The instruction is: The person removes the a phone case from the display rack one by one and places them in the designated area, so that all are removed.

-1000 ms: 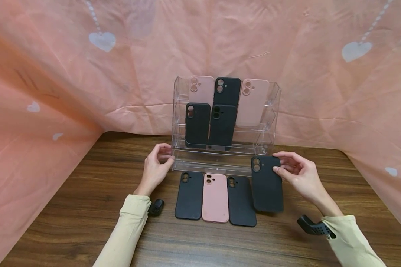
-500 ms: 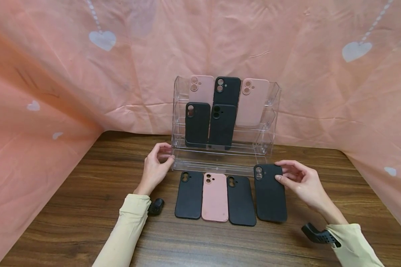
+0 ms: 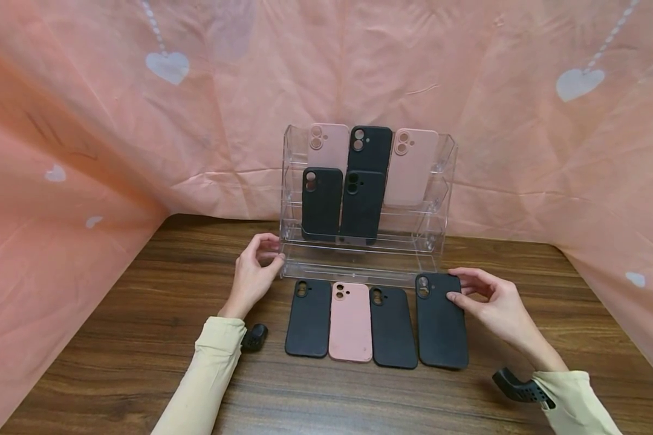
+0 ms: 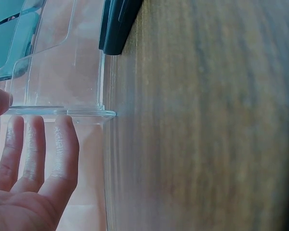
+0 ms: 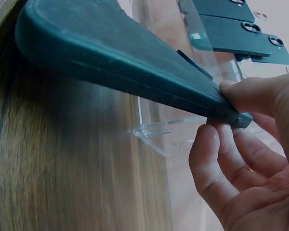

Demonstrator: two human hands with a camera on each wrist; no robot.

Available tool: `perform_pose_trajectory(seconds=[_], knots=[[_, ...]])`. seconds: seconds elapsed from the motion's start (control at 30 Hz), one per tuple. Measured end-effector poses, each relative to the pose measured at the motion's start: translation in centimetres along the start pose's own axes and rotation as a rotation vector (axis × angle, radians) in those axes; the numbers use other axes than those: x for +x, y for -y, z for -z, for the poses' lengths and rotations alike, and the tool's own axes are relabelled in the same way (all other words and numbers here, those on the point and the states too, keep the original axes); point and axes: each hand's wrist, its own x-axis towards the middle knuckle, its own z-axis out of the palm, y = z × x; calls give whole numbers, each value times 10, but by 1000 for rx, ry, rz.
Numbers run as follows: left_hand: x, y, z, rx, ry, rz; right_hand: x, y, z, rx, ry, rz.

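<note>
My right hand (image 3: 497,305) pinches a black phone case (image 3: 442,329) at its upper right corner, thumb on top and fingers beneath. In the right wrist view this phone case (image 5: 111,53) tilts close over the table, a shadow under it. To its left lie a black case (image 3: 394,329), a pink case (image 3: 350,323) and another black case (image 3: 308,320) in a row. My left hand (image 3: 253,275) holds the lower left side of a clear tiered display stand (image 3: 354,269); in the left wrist view, its fingers (image 4: 65,144) touch the outer panel, with the thumb at the front edge.
Upright on the stand's upper tiers are several cases, among them a pink case (image 3: 412,169) and a black case (image 3: 322,202). A pink cloth (image 3: 234,121) with white hearts hangs behind and at both sides. Wood-grain table (image 3: 114,338) extends around the hands.
My right hand has brought the black phone case toward me, down and slightly right, to the end of the row. My left hand stays at the stand.
</note>
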Motion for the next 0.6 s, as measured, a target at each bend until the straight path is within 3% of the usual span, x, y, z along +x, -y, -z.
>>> perform_pose_trajectory(seconds=[0.37,0.6], knots=[[0,-1,0,-7,-4,-5,-1,-9,-4,-130,18,-28],[0,-1,-1,-10,-3,-7,2,-14,-5,-148,101,-91]])
